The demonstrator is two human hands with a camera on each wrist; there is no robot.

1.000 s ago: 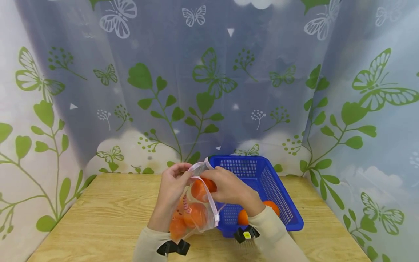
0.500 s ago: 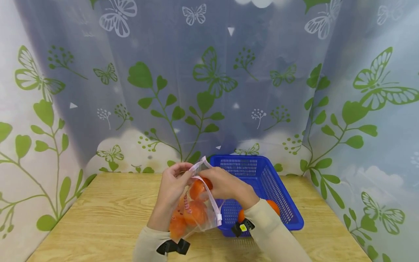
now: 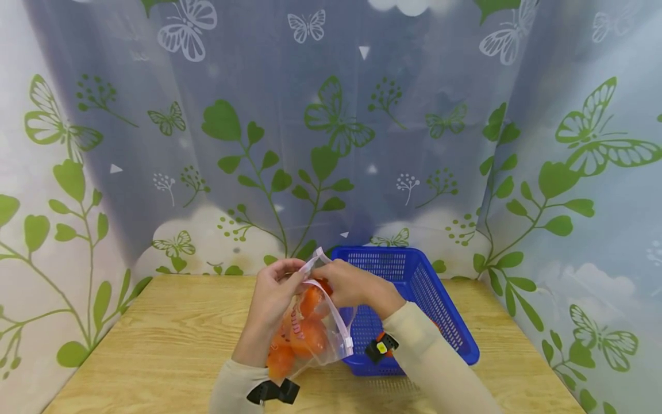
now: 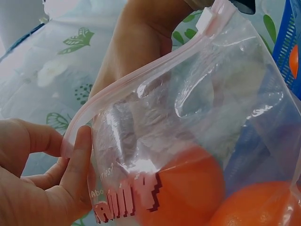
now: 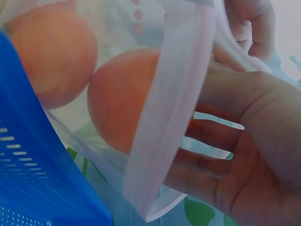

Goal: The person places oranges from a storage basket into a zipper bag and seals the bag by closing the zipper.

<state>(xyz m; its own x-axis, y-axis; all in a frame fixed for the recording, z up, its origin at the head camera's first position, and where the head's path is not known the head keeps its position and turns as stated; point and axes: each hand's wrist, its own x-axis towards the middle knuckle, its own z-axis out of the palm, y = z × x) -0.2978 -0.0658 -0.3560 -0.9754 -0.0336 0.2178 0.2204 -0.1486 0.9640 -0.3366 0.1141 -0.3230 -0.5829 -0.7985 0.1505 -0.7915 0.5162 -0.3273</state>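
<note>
At lower centre, left hand (image 3: 271, 293): thumb and fingers pinch the upper-left edge of the clear bag (image 3: 333, 348).
Bag: over the bench (image 3: 170, 333); in the head view its pink zip strip (image 5: 167, 113) slants from upper left to lower right, mouth parted.
Lower oranges (image 3: 309, 339): inside the bag, below both hands.
Uppermost orange (image 3: 312, 302): just inside the mouth, lower left of the right fingers, the nearer ones; round, no long axis to read.
Right hand (image 3: 357, 284): enters the mouth from the right, fingers slightly apart; tips hidden, so I cannot tell whether they pinch the orange.
Blue basket (image 3: 383, 250): right of the bag, another orange (image 4: 294, 61) inside.
</note>
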